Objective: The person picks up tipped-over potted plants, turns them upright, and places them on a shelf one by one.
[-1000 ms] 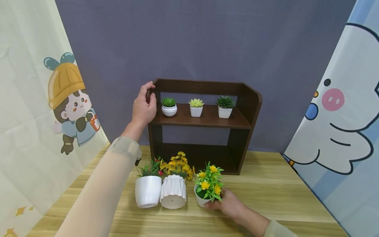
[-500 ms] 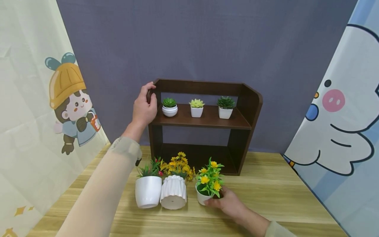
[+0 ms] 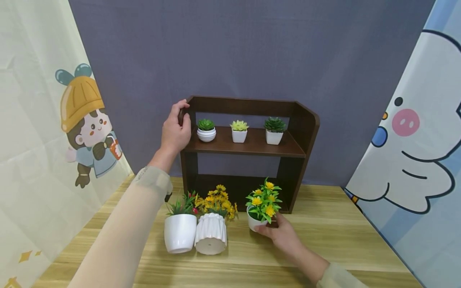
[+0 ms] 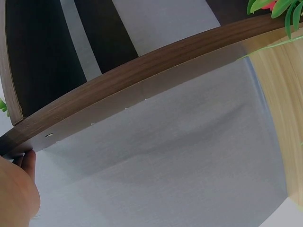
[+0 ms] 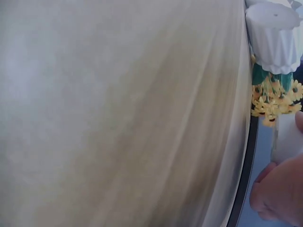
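My left hand (image 3: 176, 128) grips the upper left side panel of a dark brown two-tier shelf (image 3: 245, 149); in the left wrist view its thumb shows against the panel's edge. My right hand (image 3: 284, 236) holds a white pot with a yellow-flowered plant (image 3: 264, 202) by the pot's side, in front of the shelf's lower right part. Fingers behind that pot are hidden. To its left is a ribbed white pot (image 3: 211, 234) with orange-yellow flowers, tipped so its base shows. Beside that one stands a smooth white pot (image 3: 181, 234) with red flowers.
On the upper shelf sit three small succulents: a round-potted one (image 3: 206, 134), a pale green one (image 3: 239, 131) and a dark green one (image 3: 274, 131). A wooden table (image 3: 331, 228) bears everything. A grey cloth (image 3: 248, 48) hangs behind, with printed curtains on both sides.
My right hand has carried the yellow-flowered plant forward and slightly right, toward the shelf's lower tier. My left hand stays on the side panel, and the other pots stand where they were.
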A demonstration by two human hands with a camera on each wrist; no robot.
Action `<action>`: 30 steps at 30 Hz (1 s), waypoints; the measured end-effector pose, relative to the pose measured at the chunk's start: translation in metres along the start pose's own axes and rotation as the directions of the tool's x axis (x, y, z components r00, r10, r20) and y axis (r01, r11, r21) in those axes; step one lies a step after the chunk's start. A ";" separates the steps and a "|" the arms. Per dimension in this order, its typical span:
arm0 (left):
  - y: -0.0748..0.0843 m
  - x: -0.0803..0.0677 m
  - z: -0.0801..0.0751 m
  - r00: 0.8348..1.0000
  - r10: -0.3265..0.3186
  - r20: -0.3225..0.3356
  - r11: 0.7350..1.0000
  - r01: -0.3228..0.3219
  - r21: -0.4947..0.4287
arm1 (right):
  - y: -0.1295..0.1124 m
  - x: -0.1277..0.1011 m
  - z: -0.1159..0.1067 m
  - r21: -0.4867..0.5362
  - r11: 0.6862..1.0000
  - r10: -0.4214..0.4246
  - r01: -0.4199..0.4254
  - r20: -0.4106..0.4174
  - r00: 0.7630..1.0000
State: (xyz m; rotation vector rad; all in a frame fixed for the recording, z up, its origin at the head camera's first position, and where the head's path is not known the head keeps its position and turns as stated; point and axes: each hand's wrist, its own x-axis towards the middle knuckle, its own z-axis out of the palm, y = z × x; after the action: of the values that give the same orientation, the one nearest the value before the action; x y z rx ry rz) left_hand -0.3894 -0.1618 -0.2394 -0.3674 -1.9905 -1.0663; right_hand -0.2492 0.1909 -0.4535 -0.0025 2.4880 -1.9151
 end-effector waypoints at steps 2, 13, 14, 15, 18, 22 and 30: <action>0.000 0.000 0.000 1.000 -0.002 0.001 1.000 0.002 0.002 | -0.001 0.003 -0.001 0.003 1.000 0.000 0.000 -0.006 1.000; -0.001 0.000 0.001 1.000 0.007 0.014 1.000 -0.007 0.015 | 0.002 0.028 -0.008 -0.039 0.999 -0.034 0.029 -0.113 0.993; -0.001 0.000 0.000 1.000 0.006 0.013 1.000 -0.006 0.014 | 0.002 0.031 -0.008 -0.034 0.999 -0.039 0.035 -0.125 0.991; -0.001 0.000 0.000 1.000 0.005 0.012 1.000 -0.005 0.016 | 0.003 0.034 -0.008 -0.029 0.999 -0.040 0.036 -0.138 0.990; -0.001 0.000 0.000 1.000 0.003 0.012 1.000 -0.003 0.018 | 0.004 0.041 -0.007 -0.008 0.999 -0.042 0.041 -0.180 0.983; 0.000 0.000 -0.001 1.000 0.006 0.007 1.000 -0.006 0.016 | 0.004 0.047 -0.005 0.022 0.999 -0.030 0.036 -0.230 0.973; -0.002 0.001 0.000 1.000 0.012 -0.001 1.000 -0.012 0.015 | 0.004 0.056 -0.002 0.032 0.999 0.011 -0.003 -0.271 0.962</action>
State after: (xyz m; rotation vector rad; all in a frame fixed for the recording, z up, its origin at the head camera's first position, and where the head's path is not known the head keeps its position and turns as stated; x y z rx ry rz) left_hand -0.3909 -0.1633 -0.2392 -0.3700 -1.9917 -1.0433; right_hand -0.3048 0.1938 -0.4570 0.2886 2.6143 -2.0793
